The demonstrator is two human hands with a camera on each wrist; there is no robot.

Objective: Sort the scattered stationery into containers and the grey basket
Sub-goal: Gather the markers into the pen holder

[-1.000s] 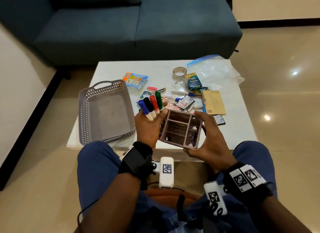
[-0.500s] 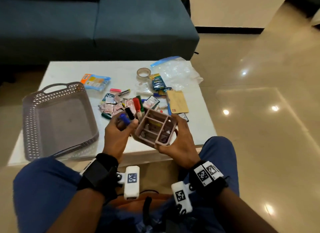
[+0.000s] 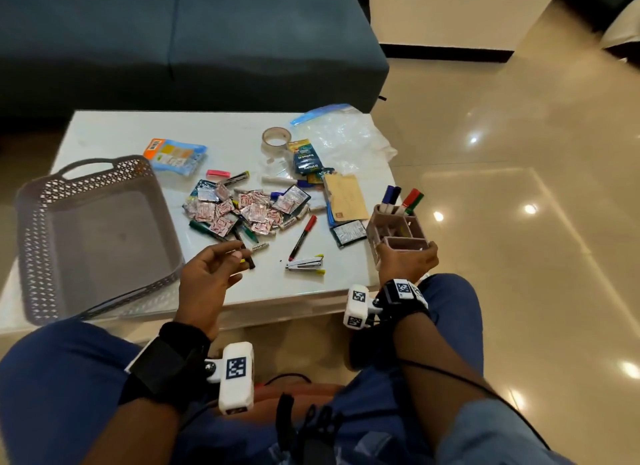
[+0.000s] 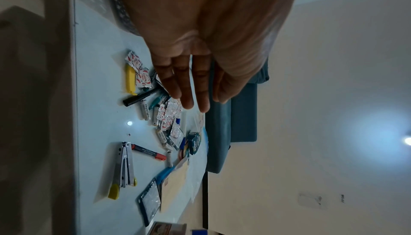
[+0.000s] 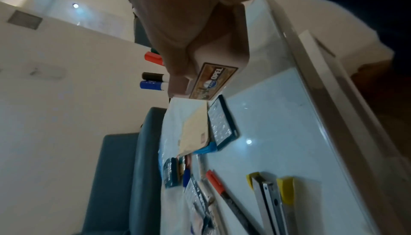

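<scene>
Head view shows the right hand gripping the compartment organiser, four markers standing in it, at the table's right edge. Left hand, fingers loosely spread and empty, hovers by the scattered pile; the loose red marker looks next, the grey basket unfilled.

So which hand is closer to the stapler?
Left. The left hand hovers open just beside the stapler, fingers toward the pile. The right hand is farther off at the table's right edge, gripping the pen organizer.
</scene>
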